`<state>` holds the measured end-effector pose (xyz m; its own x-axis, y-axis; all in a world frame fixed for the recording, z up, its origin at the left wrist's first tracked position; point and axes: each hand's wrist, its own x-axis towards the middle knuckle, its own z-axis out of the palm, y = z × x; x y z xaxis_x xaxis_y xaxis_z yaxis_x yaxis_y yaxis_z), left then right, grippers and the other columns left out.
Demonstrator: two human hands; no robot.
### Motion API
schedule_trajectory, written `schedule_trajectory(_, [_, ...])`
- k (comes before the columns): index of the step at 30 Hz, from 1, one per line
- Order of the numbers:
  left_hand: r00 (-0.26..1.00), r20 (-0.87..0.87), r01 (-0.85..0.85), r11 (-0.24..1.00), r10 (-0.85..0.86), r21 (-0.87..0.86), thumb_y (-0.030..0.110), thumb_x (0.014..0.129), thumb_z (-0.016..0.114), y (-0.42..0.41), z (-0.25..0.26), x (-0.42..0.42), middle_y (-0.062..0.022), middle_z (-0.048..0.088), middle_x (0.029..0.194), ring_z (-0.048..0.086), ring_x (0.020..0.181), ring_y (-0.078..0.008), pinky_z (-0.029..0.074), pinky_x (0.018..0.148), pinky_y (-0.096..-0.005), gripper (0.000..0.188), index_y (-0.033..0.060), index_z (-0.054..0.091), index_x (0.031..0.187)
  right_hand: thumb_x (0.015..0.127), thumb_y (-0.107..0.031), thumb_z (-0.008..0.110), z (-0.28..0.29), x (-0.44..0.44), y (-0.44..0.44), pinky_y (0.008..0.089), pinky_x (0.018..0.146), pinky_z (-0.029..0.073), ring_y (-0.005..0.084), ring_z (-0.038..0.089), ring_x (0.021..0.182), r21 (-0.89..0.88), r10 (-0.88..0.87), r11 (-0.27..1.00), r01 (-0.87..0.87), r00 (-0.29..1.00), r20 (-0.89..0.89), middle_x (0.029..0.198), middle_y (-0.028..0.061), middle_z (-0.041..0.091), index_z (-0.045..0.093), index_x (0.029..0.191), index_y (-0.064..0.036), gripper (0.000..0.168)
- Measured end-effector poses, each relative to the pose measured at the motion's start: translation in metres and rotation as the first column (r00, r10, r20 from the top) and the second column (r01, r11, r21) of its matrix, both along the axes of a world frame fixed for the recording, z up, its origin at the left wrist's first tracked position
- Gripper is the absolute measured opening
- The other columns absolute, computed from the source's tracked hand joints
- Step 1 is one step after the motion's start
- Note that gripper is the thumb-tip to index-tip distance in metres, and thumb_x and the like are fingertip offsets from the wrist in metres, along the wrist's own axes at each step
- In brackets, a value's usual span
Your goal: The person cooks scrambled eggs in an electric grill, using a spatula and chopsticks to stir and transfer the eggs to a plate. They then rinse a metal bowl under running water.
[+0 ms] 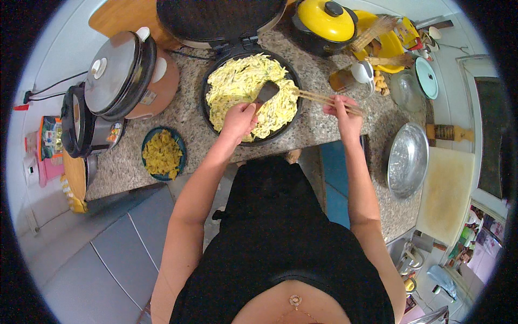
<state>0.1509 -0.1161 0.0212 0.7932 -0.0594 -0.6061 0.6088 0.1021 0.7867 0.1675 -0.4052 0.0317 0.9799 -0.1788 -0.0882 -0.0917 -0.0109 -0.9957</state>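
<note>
A round black electric griddle pan [300, 106] holds a thick layer of shredded yellow-green batter mixture [243, 81], with its dark lid [222, 18] raised behind. Over the pan's middle, my left hand [239, 121] grips the handle of a spatula [268, 91], whose dark blade rests on or just above the mixture. My right hand [346, 115], beyond the pan's right edge, has hold of wooden chopsticks [317, 97]. Their tips reach the right side of the mixture.
On the left stand a large lidded cooker [166, 87], a smaller black cooker [99, 129] and a plate of yellow-brown food [162, 156]. To the right are a yellow-lidded pot [325, 20], an oil jug [342, 79], a metal bowl [408, 162] and a cutting board [445, 194].
</note>
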Motion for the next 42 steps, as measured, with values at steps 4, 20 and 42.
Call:
schedule_trajectory(4, [1.0,-0.013,-0.013,0.997,0.012,-0.08,0.023,0.096,0.047,0.005,0.009,-0.003,-0.0009,0.048,0.06,0.035,0.04,-0.0076,0.024,0.037,-0.0245,0.024,0.0031,0.054,0.084,0.095,-0.012,0.053,-0.013,0.023,0.0,0.0314,0.064,0.059,0.0226,0.068,0.07,0.132,0.019,0.991,-0.022,1.0,0.024,0.089,0.0165,0.066,0.058,0.099,0.007,0.02])
schedule_trajectory(20, [1.0,-0.003,0.019,0.992,-0.02,-0.123,0.028,0.094,0.051,0.041,0.025,-0.046,-0.0009,0.052,0.065,0.035,0.041,-0.0052,0.023,0.037,-0.0215,0.025,0.0031,0.055,0.093,0.092,-0.006,0.056,0.048,-0.07,0.028,0.027,0.063,0.056,0.0171,0.069,0.071,-0.329,0.175,0.927,-0.18,0.984,-0.044,0.084,0.0114,0.065,0.06,0.092,0.004,0.01])
schedule_trajectory(42, [0.994,-0.11,-0.031,0.998,0.025,-0.059,0.028,0.096,0.049,0.059,0.025,-0.076,0.0001,0.051,0.065,0.036,0.042,-0.0054,0.026,0.037,-0.023,0.025,0.0047,0.055,0.099,0.089,-0.003,0.059,0.031,-0.091,0.042,0.0263,0.062,0.051,0.0155,0.066,0.069,-0.461,0.357,0.836,-0.297,0.933,0.045,0.075,0.0091,0.064,0.062,0.086,0.002,0.007])
